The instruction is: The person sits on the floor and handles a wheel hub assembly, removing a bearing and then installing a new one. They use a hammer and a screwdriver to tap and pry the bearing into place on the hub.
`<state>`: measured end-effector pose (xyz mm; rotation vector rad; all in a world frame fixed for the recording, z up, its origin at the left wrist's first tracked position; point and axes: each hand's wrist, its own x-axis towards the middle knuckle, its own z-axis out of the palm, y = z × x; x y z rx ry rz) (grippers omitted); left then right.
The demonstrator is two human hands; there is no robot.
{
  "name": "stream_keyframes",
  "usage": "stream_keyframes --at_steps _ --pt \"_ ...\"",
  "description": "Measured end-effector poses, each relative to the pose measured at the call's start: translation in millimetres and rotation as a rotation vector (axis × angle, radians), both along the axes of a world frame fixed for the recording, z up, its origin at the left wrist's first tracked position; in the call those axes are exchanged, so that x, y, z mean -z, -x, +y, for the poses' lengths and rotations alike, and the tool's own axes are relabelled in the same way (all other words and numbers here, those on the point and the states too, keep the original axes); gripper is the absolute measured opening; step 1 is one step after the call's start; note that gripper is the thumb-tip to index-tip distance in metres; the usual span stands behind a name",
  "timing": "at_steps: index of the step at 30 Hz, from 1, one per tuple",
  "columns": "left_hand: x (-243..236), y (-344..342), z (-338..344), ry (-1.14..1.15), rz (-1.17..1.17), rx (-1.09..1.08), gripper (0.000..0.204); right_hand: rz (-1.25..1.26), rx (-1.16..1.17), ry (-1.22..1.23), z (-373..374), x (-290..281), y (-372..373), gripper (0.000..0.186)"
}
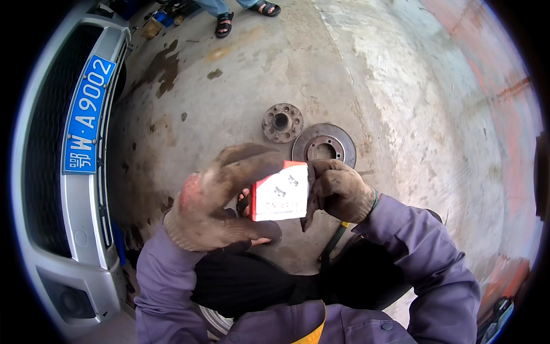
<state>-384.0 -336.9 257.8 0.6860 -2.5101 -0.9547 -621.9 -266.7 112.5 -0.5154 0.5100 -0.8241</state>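
A small red-and-white cardboard box is held up in front of me. My left hand, in a dirty brown glove, curls round its left side with the fingers over the top. My right hand, also gloved, grips the box at its right edge with bent fingers. Beyond the hands, a flanged metal hub and a brake disc lie on the concrete floor. A tool with a yellow-and-black handle shows below my right hand, partly hidden by my leg.
A silver car front with a blue plate runs along my left. Another person's legs and sandals are at the top, near some small cluttered items. A reddish painted band crosses the concrete at the far right.
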Motion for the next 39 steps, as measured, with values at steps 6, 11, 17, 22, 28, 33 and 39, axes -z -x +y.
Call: stream_keyframes --at_steps 6,11,17,22,28,33,39 --pt "7 -2 1 -0.013 0.004 -0.025 0.092 0.110 0.068 -0.075 2 -38 -5 0.040" --pt "6 1 5 -0.023 -0.068 0.033 0.090 0.090 -0.005 -0.073 3 -21 -1 0.033" --pt "1 -4 2 -0.202 -0.005 -0.025 0.088 0.122 0.003 -0.047 5 -35 4 0.026" --pt "0 -13 0 -0.202 0.008 0.000 0.085 0.128 -0.001 -0.015 3 -42 0 0.024" --pt "5 -17 -3 -0.370 0.140 -0.086 0.082 -0.230 0.162 -0.089 9 -34 -2 0.034" --pt "12 -11 0 -0.414 0.139 -0.142 0.089 0.108 0.105 -0.095 5 -49 -4 0.043" --pt "6 -33 -14 -0.357 0.374 -0.140 0.088 -0.020 0.235 -0.053 7 -33 8 0.055"
